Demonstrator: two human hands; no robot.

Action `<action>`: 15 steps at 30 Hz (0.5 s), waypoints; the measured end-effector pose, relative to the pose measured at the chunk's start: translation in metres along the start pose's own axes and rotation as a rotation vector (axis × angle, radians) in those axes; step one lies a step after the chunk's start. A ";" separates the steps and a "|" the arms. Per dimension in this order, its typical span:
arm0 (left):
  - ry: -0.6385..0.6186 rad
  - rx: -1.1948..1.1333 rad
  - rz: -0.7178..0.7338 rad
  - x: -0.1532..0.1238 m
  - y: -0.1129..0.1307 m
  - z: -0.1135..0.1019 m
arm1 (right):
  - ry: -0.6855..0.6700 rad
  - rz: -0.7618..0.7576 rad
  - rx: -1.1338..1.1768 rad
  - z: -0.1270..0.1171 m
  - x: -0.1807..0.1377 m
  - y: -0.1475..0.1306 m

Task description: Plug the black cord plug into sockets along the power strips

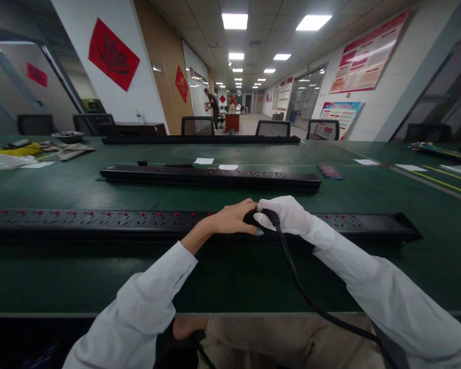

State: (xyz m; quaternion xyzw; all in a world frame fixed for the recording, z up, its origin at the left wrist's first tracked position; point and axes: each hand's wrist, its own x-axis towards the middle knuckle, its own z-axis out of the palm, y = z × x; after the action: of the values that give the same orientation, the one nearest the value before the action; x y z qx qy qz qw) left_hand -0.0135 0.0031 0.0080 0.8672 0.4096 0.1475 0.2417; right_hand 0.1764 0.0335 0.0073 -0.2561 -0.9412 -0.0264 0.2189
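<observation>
Here, my right hand (pixel 288 214) grips a plug (pixel 270 216); my left hand (pixel 232 219) half-curls, hold unclear, over the worktop's (pixel 246 287) near-edge socket strip (pixel 119 220).

The socket strip (pixel 176 226) is black dotted with red, the cable (pixel 294 270) plain black, the tabletop (pixel 238 287) green.

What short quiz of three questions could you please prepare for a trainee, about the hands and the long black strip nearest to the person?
1. What colour are the small dots in a row along the nearest socket strip?
2. True or false: the left hand wears a glove.
3. What does the right hand hold?
a) a screwdriver
b) a black plug with a cord
c) a roll of tape

Key: 1. Red. 2. False, it is bare. 3. b.
</observation>
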 end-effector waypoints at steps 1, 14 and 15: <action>0.001 0.001 -0.001 0.000 0.000 0.000 | 0.000 -0.003 0.000 0.000 0.000 0.000; 0.001 -0.011 0.006 0.000 -0.003 0.001 | -0.025 0.002 -0.023 0.000 0.000 0.001; 0.003 -0.006 0.007 0.001 -0.004 0.001 | -0.026 0.004 -0.023 0.000 0.000 0.000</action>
State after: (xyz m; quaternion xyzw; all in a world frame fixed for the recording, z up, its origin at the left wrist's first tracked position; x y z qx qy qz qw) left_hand -0.0150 0.0053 0.0047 0.8677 0.4065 0.1510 0.2430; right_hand 0.1767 0.0337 0.0071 -0.2610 -0.9430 -0.0333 0.2037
